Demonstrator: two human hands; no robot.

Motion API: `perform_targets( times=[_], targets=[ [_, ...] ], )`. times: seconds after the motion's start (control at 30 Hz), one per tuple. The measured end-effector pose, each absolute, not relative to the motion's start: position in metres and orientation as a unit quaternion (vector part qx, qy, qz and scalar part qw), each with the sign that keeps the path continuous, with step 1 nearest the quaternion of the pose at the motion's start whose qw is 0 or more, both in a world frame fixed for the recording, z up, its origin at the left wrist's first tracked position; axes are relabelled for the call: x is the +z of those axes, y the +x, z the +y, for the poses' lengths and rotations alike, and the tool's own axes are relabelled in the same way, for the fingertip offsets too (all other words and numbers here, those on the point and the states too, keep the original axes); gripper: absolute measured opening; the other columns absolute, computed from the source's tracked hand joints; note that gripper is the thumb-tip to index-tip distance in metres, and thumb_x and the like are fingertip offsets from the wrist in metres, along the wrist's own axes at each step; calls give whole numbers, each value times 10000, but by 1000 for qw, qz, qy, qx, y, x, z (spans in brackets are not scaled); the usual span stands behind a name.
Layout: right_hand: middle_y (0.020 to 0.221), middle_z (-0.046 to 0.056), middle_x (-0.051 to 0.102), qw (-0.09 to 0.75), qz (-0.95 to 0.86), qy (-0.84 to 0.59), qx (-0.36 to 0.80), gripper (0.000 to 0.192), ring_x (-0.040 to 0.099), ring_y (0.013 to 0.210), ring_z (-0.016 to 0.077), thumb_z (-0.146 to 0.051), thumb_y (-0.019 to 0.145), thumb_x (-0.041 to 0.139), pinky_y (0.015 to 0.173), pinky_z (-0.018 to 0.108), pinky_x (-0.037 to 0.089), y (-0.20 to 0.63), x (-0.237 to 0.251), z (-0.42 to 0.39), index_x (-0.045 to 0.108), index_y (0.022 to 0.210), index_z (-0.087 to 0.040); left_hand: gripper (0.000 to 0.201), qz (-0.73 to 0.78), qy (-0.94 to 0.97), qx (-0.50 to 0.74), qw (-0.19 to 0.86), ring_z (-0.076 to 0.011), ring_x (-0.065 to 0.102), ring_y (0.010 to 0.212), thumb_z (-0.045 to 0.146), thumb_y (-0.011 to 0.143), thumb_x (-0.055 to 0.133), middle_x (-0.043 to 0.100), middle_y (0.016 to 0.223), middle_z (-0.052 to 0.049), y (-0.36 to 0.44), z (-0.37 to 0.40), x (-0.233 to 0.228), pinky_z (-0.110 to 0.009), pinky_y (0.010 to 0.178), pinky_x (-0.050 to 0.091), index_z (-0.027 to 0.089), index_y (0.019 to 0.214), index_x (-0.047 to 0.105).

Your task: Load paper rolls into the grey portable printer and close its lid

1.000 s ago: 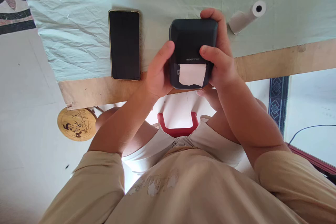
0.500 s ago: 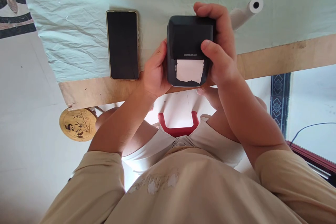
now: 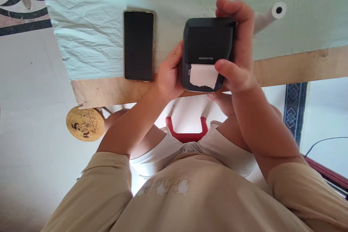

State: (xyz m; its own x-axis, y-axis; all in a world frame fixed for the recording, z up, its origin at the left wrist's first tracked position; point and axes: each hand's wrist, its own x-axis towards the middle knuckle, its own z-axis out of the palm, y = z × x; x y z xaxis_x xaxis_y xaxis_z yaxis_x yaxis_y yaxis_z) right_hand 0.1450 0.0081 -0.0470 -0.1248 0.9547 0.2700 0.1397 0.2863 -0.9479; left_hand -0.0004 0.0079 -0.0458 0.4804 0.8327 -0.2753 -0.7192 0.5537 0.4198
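Note:
Between my two hands is a black label printer (image 3: pixel 209 41) with NIIMBOT lettering, held over the near edge of the table. A torn-edged strip of white paper (image 3: pixel 202 75) sticks out of its front slot. My left hand (image 3: pixel 172 72) grips the printer's left side, its fingers mostly hidden beneath. My right hand (image 3: pixel 240 49) wraps the right side, with fingers at the far corner and the thumb by the right end of the paper's upper edge. Left of the printer a smartphone (image 3: pixel 138 45) lies with a dark screen. Beyond my right hand lies a white paper roll (image 3: pixel 278 10).
A pale green cloth (image 3: pixel 92 50) covers the table, leaving a bare wooden strip (image 3: pixel 299 63) along the near edge. Below the table's left corner stands a round wooden stool (image 3: pixel 85 124) with a panda picture. A red bar (image 3: pixel 186 137) shows between my legs.
My right thumb has slid from the printer's lid down to the paper at the slot. The whole view has shifted slightly, so the phone, roll and printer appear further right.

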Motion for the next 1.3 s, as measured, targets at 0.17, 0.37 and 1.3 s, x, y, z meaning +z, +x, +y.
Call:
perform_targets(
  times=[0.17,0.37,1.3],
  targets=[
    [1233,0,467,454,-709,-402,360,676,468,1111,244,-494,557,653,911,417,439,160,-40,19,411,1172,-356,346,219,119,435,865,-132,605,741,378,866,293,623,774,-9,-2,9,-39,-271,731,466,164,867,565],
    [1071,8,521,466,-690,-525,174,408,523,990,217,-523,697,556,726,330,467,159,-12,12,532,1029,-287,412,235,191,420,855,-147,597,723,428,855,272,595,708,-28,4,7,-36,-260,662,461,160,859,584],
    [924,6,611,185,-754,-583,239,252,526,605,132,-252,683,587,524,288,380,168,21,-4,531,928,-273,145,297,254,404,827,-46,564,615,229,819,436,532,737,38,6,4,-41,-165,577,438,208,947,501]
  ],
)
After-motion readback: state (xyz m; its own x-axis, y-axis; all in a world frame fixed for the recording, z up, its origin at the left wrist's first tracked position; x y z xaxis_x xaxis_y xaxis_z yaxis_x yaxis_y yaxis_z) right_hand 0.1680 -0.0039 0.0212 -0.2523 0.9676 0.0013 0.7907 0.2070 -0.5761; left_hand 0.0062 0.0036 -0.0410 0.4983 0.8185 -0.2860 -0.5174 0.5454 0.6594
